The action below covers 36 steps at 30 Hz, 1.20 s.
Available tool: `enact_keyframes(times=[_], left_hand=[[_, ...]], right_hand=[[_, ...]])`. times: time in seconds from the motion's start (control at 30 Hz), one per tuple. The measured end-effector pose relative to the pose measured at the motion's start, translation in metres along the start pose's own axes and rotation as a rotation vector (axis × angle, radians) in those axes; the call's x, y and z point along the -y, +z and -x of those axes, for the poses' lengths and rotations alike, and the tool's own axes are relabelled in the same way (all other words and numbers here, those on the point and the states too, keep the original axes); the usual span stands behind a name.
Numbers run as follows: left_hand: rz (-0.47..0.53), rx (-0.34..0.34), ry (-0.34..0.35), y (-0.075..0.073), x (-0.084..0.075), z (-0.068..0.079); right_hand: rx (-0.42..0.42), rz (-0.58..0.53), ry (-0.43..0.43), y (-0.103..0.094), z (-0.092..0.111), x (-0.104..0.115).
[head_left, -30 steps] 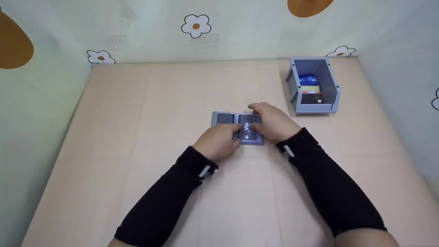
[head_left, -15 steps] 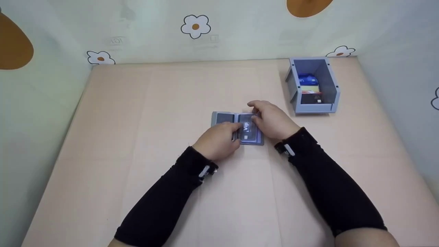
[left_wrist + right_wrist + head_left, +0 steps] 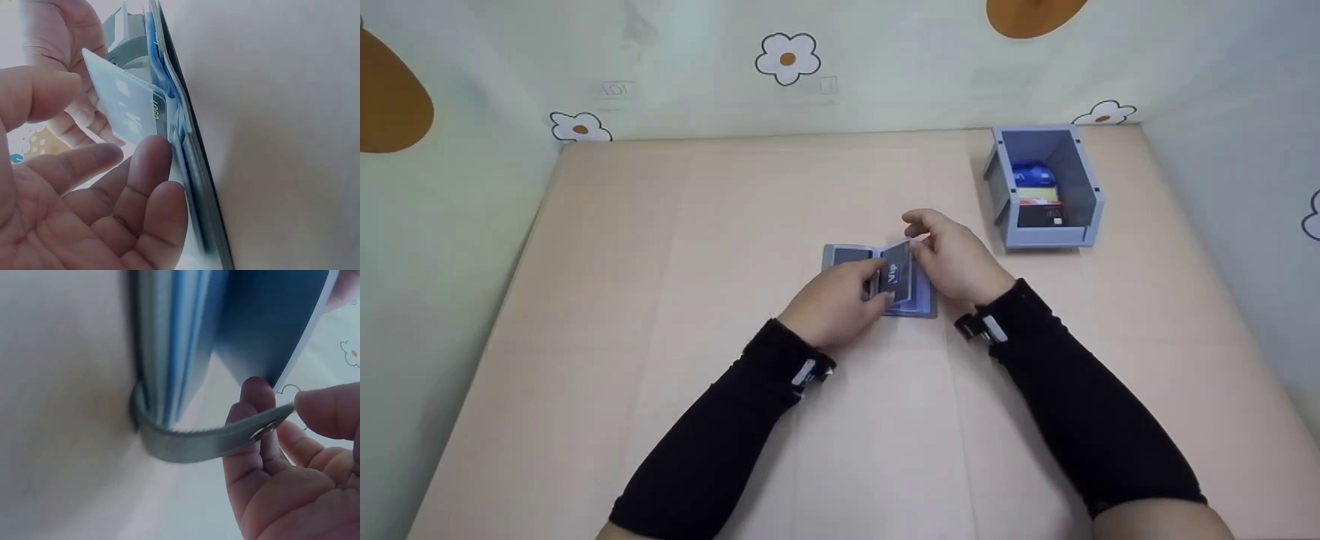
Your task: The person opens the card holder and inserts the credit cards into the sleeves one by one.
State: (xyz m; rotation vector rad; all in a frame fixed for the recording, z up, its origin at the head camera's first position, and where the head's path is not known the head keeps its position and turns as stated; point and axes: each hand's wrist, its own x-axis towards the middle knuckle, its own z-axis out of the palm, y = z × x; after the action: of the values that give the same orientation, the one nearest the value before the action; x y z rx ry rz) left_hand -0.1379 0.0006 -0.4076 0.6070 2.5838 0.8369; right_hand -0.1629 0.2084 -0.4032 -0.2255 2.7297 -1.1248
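A grey card holder (image 3: 930,309) lies spread on the table, and one clear card sleeve (image 3: 901,285) with a dark "Vip" card stands tilted up from it. At the sleeve's upper right corner is my right hand (image 3: 964,262), its thumb and a fingertip about the edge. My left hand (image 3: 832,304) rests over the holder's left half, thumb by the sleeve's lower edge. In the left wrist view its relaxed fingers (image 3: 152,163) touch the sleeve (image 3: 126,101) near the spine. In the right wrist view a grey strap (image 3: 208,444) with a snap reaches the right thumb.
A grey open-front bin (image 3: 1050,238) stands at the back right with several cards (image 3: 1039,217) in it. The pinkish table (image 3: 697,210) meets a pale wall (image 3: 870,60) with flower prints at the back and sides.
The Vip sleeve, flat before, has been lifted and tilted leftward. My right hand has shifted slightly up with its edge. The left hand has moved little, its thumb now nearer the sleeve.
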Motion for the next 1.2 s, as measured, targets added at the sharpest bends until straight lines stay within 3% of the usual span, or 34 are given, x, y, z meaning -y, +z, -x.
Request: enact_keyframes(times=[0.2, 0.43, 0.9, 1.2], left_hand=[[0.078, -0.069, -0.008, -0.003, 0.001, 0.002], [0.153, -0.094, -0.021, -0.006, 0.002, 0.000], [0.128, -0.143, -0.041, -0.009, 0.004, -0.001], [0.137, -0.165, -0.051, -0.010, 0.007, 0.000]], right_hand=[[0.009, -0.081, 0.006, 0.001, 0.003, 0.007], [0.041, -0.161, 0.012, 0.003, 0.006, 0.012], [0.097, -0.083, -0.057, 0.010, 0.010, 0.015], [0.116, -0.073, -0.040, 0.011, 0.010, 0.016]])
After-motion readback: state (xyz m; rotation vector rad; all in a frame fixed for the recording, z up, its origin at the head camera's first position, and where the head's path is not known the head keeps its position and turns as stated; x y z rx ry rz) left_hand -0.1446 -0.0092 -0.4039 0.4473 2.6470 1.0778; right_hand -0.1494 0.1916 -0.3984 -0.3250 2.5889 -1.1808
